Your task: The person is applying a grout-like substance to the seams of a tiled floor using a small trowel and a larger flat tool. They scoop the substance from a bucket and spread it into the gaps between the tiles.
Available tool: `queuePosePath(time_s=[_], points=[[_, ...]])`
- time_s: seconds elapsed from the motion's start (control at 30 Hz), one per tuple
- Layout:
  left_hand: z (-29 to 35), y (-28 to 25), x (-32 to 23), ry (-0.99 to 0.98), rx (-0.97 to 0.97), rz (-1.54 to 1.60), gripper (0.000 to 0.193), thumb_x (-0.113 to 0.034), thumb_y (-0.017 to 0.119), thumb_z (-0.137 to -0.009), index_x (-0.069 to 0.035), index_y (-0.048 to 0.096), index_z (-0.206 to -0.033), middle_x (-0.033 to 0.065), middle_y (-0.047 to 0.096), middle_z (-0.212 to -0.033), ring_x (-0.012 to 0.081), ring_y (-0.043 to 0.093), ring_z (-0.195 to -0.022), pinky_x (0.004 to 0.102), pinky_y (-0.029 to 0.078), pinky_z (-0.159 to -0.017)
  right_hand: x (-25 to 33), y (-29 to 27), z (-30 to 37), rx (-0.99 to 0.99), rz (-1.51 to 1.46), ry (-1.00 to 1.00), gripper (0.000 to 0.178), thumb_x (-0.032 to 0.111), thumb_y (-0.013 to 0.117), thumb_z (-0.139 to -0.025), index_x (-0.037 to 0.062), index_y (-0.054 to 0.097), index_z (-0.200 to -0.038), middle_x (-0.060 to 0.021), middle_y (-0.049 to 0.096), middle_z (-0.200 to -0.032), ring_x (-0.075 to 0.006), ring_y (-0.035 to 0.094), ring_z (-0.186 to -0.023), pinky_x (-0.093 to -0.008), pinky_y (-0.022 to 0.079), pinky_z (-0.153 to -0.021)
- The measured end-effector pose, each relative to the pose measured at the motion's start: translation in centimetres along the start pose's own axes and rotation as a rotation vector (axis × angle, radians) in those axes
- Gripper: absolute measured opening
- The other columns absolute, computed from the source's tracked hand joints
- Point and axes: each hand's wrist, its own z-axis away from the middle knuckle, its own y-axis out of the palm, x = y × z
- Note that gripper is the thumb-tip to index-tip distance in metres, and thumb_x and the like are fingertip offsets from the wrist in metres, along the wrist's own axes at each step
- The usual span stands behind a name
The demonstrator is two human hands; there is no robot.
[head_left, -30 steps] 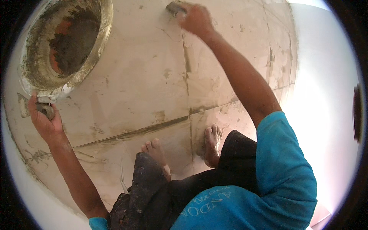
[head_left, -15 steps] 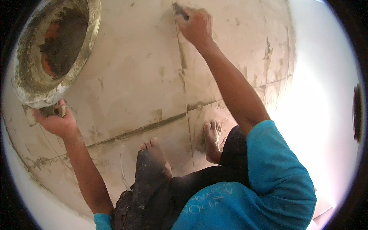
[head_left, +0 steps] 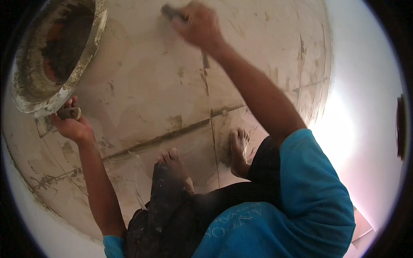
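My left hand [head_left: 76,129] is closed round the handle of a scraper [head_left: 71,113], just below the lower rim of a large round basin [head_left: 95,45]. The scraper's flat blade shows partly beyond my fingers. Dark grout-like paste [head_left: 71,47] lies inside the basin, with patches of its reddish wall bare. Farther out, my right hand [head_left: 200,26] grips a small dark spreader-like tool [head_left: 173,13], pressed low against the tiled floor [head_left: 142,86]. Motion blurs this tool, and my fingers cover part of it, so its exact kind cannot be made out.
Dark joint lines [head_left: 172,134] and smears cross the large beige tiles. My bare left foot [head_left: 174,163] and right foot [head_left: 238,148] rest on the floor nearby. A white wall [head_left: 365,107] borders the floor on the right. The basin stands at the far left.
My right hand has swept left with its tool, off the joint line onto a tile. My left hand has shifted slightly up and right, still holding the scraper by the basin.
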Motion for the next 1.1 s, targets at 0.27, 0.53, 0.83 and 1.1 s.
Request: queuePosePath(time_s=[0.27, 0.53, 0.83, 1.1], points=[[0.0, 0.3, 1.3, -0.071, 0.017, 0.021, 0.041, -0.034, 0.040, -0.095, 0.001, 0.047, -0.115, 0.0095, 0.053, -0.095, 0.0203, 0.056, -0.085, 0.0408, 0.051, -0.090, -8.6, -5.1, -7.8, 0.002, 0.123, -0.222, 0.025, 0.013, 0.059, -0.083, 0.0092, 0.066, -0.107, -0.0162, 0.065, -0.098, -0.0310, 0.062, -0.091, -0.0409, 0.049, -0.079], [-0.7, -0.1, 1.6, -0.067, 0.043, 0.045, 0.040, -0.034, 0.049, -0.094, 0.001, 0.048, -0.114, 0.0097, 0.051, -0.097, 0.0209, 0.055, -0.084, 0.0406, 0.051, -0.089, -2.4, -4.6, 10.8, 0.035, -0.037, 0.002, 0.025, 0.014, 0.067, -0.074, 0.0122, 0.066, -0.099, -0.0095, 0.061, -0.084, -0.0283, 0.058, -0.078, -0.0397, 0.048, -0.067], [-0.3, 0.5, 1.6, -0.102, 0.052, -0.029, 0.038, -0.028, 0.043, -0.096, 0.003, 0.044, -0.117, 0.0115, 0.047, -0.108, 0.0229, 0.054, -0.084, 0.0412, 0.053, -0.087, 3.1, 1.3, 12.1, -0.157, -0.159, 0.109, 0.025, 0.024, 0.067, -0.074, 0.0081, 0.068, -0.094, -0.0137, 0.060, -0.091, -0.0309, 0.057, -0.087, -0.0432, 0.045, -0.074], [0.3, 0.4, 1.5, -0.128, 0.098, 0.029, 0.037, -0.026, 0.038, -0.099, 0.004, 0.039, -0.120, 0.0132, 0.046, -0.115, 0.0225, 0.053, -0.087, 0.0413, 0.053, -0.086, -4.4, -2.7, 4.6, -0.256, -0.012, -0.123, 0.024, 0.011, 0.060, -0.081, 0.0074, 0.067, -0.104, -0.0149, 0.063, -0.096, -0.0315, 0.060, -0.091, -0.0406, 0.047, -0.079]])
